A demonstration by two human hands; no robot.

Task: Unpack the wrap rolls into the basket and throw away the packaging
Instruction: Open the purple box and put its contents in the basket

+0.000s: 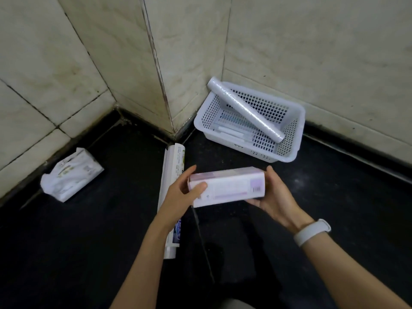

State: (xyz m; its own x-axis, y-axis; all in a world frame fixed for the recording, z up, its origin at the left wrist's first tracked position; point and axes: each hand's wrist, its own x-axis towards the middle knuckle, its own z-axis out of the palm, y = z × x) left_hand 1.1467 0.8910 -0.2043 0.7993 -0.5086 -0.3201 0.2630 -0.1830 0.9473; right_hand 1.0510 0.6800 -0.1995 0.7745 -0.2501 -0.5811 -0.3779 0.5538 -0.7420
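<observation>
Pale purple box (227,186) lying crosswise, long axis left to right, left hand (180,192) and right hand (275,197) clamped on its ends, roll (245,110) slanting across basket (296,139)

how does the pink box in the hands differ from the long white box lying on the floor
The pale pink cardboard box is short and stout; the long white cardboard box is slim and far longer. The pink one is held off the dark floor in the grip of the left hand and right hand; the white one lies on the floor, partly hidden behind the left forearm. Both are printed rectangular cartons outside the white perforated plastic basket.
</observation>
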